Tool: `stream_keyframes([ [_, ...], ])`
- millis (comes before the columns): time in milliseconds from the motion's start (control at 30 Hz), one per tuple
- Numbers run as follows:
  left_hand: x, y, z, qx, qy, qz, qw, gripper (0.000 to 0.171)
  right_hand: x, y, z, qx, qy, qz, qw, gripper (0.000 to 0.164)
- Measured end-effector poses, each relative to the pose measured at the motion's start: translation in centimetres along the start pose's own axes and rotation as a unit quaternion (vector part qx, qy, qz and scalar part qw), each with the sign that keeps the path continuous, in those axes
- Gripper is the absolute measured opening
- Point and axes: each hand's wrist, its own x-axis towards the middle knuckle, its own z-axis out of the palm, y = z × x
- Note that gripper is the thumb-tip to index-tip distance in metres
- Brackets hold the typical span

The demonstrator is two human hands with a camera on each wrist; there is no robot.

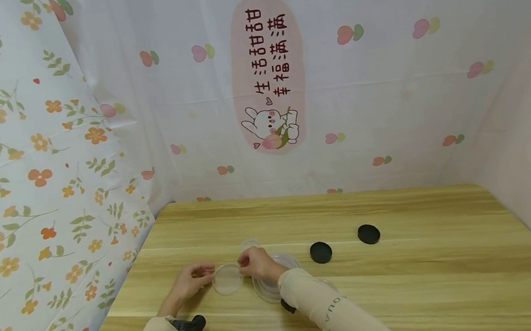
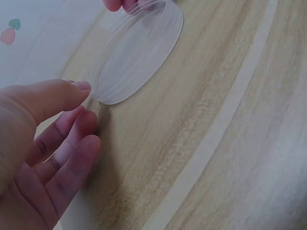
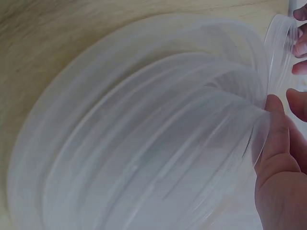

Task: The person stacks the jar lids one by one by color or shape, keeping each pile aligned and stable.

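Observation:
Between the two hands is a round clear plastic lid (image 1: 228, 280), thin and shallow-rimmed, seen at a slant in the left wrist view. My left hand (image 1: 194, 281) has its thumb and fingertips at the lid's left edge. From the other side, my right hand (image 1: 257, 263) pinches the rim; only its fingertips show at the top of the left wrist view. Below the right hand and forearm lie larger clear round pieces (image 3: 129, 143), nested with ridged rims and partly covered by the arm in the head view.
Behind the right hand lies another small clear round piece (image 1: 249, 242). Two black round lids (image 1: 320, 252) (image 1: 368, 233) rest farther right on the wooden table (image 1: 433, 255). Patterned cloths hang along the table's back and left sides.

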Motion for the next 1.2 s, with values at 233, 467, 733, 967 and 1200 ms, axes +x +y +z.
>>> stream_keyframes([
  [233, -0.3, -0.2, -0.3, -0.006, 0.017, -0.012, 0.9998, 0.025, 6.8, 12.3, 8.0, -0.047, 0.012, -0.021, 0.999, 0.018],
  [467, -0.8, -0.2, -0.5, -0.002, 0.035, -0.027, 0.999, 0.024, 11.8, 21.2, 13.9, -0.025, 0.017, 0.023, 0.999, 0.019],
  [733, -0.7, -0.5, -0.3, 0.007, 0.055, -0.022, 0.9982, 0.02, 7.1, 12.1, 9.7, -0.044, 0.022, 0.042, 0.998, 0.017],
  [967, -0.5, -0.1, -0.1, 0.008, 0.085, -0.041, 0.9955, 0.018, 5.6, 9.2, 8.0, 0.032, 0.028, 0.032, 0.999, 0.018],
  [1200, -0.1, 0.9, -0.3, -0.019, 0.097, -0.015, 0.9949, 0.021, 7.1, 10.6, 8.1, 0.009, 0.083, 0.025, 0.996, 0.022],
])
